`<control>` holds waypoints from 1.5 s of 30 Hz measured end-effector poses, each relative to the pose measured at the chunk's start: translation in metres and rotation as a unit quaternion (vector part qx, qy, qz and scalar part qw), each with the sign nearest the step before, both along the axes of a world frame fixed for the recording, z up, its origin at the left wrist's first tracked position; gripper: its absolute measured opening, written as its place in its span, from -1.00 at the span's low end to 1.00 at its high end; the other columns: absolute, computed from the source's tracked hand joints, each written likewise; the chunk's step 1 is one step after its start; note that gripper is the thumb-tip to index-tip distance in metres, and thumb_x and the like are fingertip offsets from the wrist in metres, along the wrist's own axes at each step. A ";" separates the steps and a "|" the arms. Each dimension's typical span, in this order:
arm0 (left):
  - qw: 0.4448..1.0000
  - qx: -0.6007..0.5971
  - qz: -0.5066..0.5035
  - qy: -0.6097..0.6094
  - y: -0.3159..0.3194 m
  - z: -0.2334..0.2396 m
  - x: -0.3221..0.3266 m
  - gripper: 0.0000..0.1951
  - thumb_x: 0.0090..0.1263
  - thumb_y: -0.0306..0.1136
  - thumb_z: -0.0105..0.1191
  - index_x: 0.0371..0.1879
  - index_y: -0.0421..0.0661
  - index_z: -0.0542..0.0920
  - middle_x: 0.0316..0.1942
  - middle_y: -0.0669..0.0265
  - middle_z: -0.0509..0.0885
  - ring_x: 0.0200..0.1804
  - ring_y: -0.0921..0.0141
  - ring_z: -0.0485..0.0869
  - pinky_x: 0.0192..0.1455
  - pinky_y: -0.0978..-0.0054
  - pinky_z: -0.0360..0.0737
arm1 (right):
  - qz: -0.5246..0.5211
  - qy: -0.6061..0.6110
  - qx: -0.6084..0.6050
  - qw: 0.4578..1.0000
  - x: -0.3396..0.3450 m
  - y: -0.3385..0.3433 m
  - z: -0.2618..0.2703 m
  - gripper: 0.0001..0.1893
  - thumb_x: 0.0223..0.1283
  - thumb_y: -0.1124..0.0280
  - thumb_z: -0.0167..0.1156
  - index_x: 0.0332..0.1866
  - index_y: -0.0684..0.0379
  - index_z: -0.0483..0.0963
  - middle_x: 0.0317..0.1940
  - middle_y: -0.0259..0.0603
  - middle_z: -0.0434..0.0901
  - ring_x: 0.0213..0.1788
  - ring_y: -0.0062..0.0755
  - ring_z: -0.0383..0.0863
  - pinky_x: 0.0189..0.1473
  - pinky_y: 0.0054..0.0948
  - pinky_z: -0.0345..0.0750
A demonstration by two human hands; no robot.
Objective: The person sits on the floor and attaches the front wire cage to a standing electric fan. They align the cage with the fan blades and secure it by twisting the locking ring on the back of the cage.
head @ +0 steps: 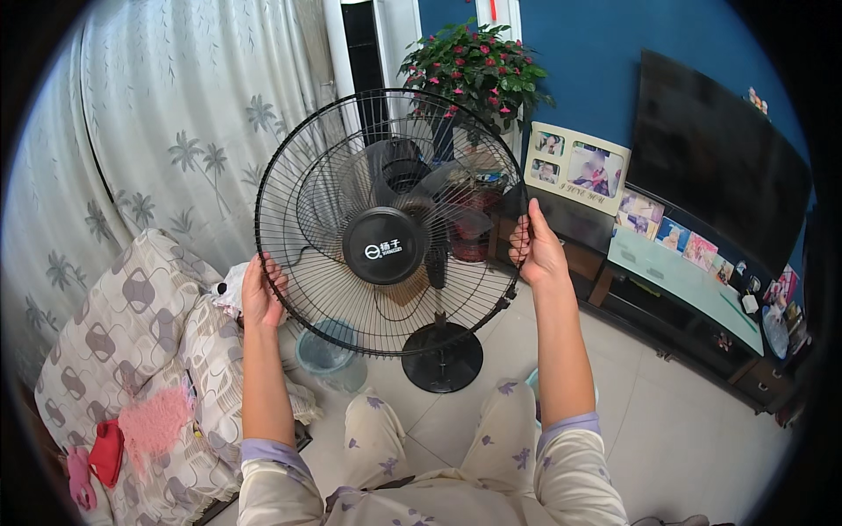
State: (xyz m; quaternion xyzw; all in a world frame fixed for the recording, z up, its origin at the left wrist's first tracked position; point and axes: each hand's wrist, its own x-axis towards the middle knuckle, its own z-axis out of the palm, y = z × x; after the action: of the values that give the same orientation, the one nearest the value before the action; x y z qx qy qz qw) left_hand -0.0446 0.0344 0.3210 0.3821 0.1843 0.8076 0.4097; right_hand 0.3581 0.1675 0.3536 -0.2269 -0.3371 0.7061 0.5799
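My left hand [264, 290] grips the left rim of a black wire fan grille [384, 246] by its edge. On the opposite side, my right hand [541, 248] holds the right rim, thumb pointing up. The grille faces me and bears a round black centre badge with a maker's mark, Yangzi. Through the wires I see dark translucent fan blades [454, 176]. Below, the fan's round black base [442, 361] stands on the tiled floor between and beyond my knees. Whether the grille is fastened to the fan behind cannot be told.
A translucent blue waste bin [331, 358] stands left of the base. A covered sofa [141, 296] is at left, with a pink furry item [156, 421] and a red pouch [106, 452]. To the right runs a TV cabinet [664, 309] below a television [717, 158]. A flowering plant [473, 72] stands behind.
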 end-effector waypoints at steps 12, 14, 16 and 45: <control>1.000 -0.002 0.021 -0.009 -0.005 0.013 0.006 -0.86 0.37 -0.31 -0.12 -0.34 -0.12 0.41 -0.56 0.49 0.34 -0.55 0.63 0.23 -0.55 0.73 0.23 | 0.068 0.049 0.054 0.995 0.005 0.003 -0.016 -0.73 0.09 0.08 0.15 -0.51 0.01 0.38 -0.64 -0.54 0.31 -0.61 -0.71 0.21 -0.56 -0.64 0.12; 1.000 0.000 0.028 -0.012 -0.005 0.014 0.006 -0.86 0.37 -0.32 -0.12 -0.35 -0.12 0.41 -0.57 0.49 0.34 -0.55 0.64 0.22 -0.56 0.74 0.21 | 0.114 0.048 0.130 0.984 0.009 0.010 -0.025 -0.79 0.12 0.16 0.13 -0.42 0.06 0.41 -0.58 -0.52 0.33 -0.56 -0.70 0.23 -0.54 -0.65 0.16; 1.000 -0.004 0.029 -0.011 -0.008 0.015 0.003 -0.86 0.37 -0.32 -0.11 -0.36 -0.13 0.42 -0.56 0.49 0.35 -0.55 0.64 0.23 -0.57 0.74 0.20 | 0.118 0.055 0.153 0.980 0.007 0.007 -0.025 -0.82 0.14 0.20 0.12 -0.39 0.06 0.41 -0.58 -0.52 0.32 -0.56 -0.70 0.22 -0.54 -0.65 0.15; 0.998 -0.025 0.019 0.049 -0.020 0.021 0.025 -0.85 0.37 -0.29 -0.14 -0.28 -0.11 0.42 -0.57 0.51 0.31 -0.59 0.63 0.21 -0.56 0.71 0.18 | 0.087 0.105 0.157 0.978 0.013 0.013 -0.044 -0.85 0.13 0.22 0.11 -0.37 0.06 0.43 -0.63 -0.58 0.31 -0.64 -0.75 0.13 -0.60 -0.68 0.07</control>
State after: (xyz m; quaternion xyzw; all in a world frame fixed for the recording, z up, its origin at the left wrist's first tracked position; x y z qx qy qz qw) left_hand -0.0199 0.0148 0.3423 0.4077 0.2317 0.7904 0.3942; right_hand 0.3711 0.1804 0.3098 -0.0270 -0.3991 0.7123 0.5767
